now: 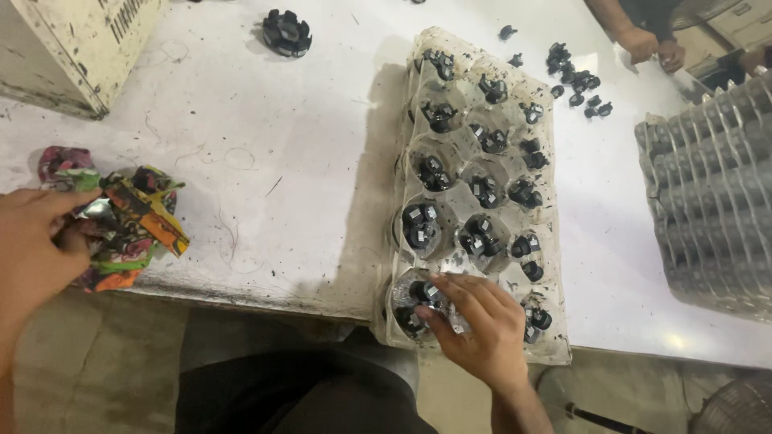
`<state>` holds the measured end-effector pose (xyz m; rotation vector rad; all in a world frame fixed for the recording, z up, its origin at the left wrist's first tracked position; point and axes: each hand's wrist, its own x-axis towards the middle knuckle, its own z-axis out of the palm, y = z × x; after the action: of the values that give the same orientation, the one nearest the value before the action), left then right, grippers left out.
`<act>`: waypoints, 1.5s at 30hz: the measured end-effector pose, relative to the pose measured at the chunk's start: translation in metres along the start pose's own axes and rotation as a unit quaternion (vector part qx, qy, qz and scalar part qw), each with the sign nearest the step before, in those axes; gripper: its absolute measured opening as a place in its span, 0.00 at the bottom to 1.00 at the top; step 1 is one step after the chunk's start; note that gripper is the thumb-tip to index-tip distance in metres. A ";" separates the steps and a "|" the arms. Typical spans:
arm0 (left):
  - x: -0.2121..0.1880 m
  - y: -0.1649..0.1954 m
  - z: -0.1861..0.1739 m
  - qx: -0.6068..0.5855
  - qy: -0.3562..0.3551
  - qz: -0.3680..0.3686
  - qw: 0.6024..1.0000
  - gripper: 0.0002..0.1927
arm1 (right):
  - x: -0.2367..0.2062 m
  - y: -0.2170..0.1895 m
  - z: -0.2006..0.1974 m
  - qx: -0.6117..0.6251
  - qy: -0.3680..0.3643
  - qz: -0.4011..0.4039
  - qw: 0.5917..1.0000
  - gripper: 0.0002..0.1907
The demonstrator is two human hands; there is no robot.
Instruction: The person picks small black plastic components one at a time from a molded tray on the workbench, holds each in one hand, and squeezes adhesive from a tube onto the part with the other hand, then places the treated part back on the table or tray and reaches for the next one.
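- Your left hand [32, 241] gripped the crumpled colourful cloth [121, 221] at the white table's [265, 161] near edge.
- Your right hand [478, 325] lay over the clear plastic tray's [474, 104] nearest cup, fingers curled onto small black parts [418, 309]; whether it actually pinched one, you couldn't tell.

A single head-worn view looks steeply down from close above the near edge of the white desk [265, 161], facing away from the wearer; the far side, probably another person's place, is cut off.
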<state>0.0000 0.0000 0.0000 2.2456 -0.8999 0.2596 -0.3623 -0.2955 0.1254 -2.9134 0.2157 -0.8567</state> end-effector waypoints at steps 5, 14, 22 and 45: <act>-0.001 -0.044 0.012 -0.064 -0.052 -0.022 0.996 0.14 | -0.010 -0.010 -0.002 0.034 0.014 0.002 0.999 0.21; -0.052 0.016 0.026 -0.362 -0.070 -0.088 0.925 0.09 | -0.045 -0.011 0.007 0.231 0.082 0.082 0.966 0.14; -0.077 0.230 0.093 -0.689 -0.428 -0.099 0.576 0.09 | -0.054 -0.045 0.032 0.489 -0.046 0.190 0.850 0.33; 0.007 0.203 0.070 -0.073 -0.266 0.202 0.940 0.14 | -0.133 -0.022 0.067 0.551 0.342 0.277 0.709 0.15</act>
<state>-0.1359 -0.1554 0.0591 2.0003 -1.6113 -0.2449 -0.4337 -0.2485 0.0015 -1.2318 0.4075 -1.2719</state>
